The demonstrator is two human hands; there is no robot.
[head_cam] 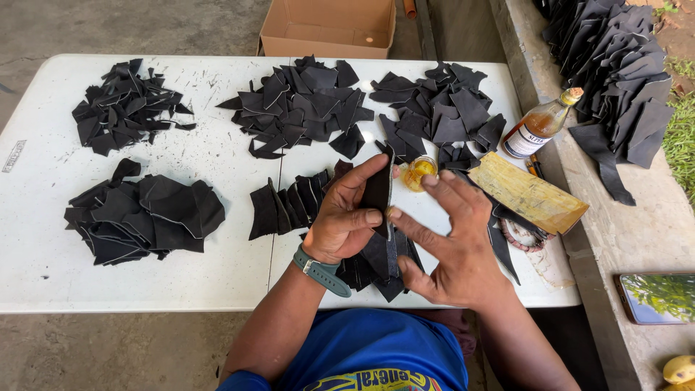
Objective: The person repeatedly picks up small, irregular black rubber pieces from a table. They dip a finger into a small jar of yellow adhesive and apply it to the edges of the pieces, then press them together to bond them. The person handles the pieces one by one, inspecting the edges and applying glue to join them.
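Both hands work a black leather piece at frame centre.
The left hand pinches that upright piece between thumb and fingers; the right hand, fingers spread, touches its edge. Just beyond sits a small jar of yellow glue. A white-labelled amber bottle lies at the surface edge, right; an open cardboard box stands top centre.

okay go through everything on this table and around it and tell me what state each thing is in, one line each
Left hand: gripping a black leather piece, held upright.
Right hand: fingers spread, index fingertip touching that piece's edge.
Small glue tub: open, amber contents showing.
Glass bottle: corked, lying tilted, part full.
Cardboard box: open, nearly empty.
Phone: screen up, reflecting trees.
Leather pile: loose, unsorted heap.
Wristwatch: strapped on left wrist.
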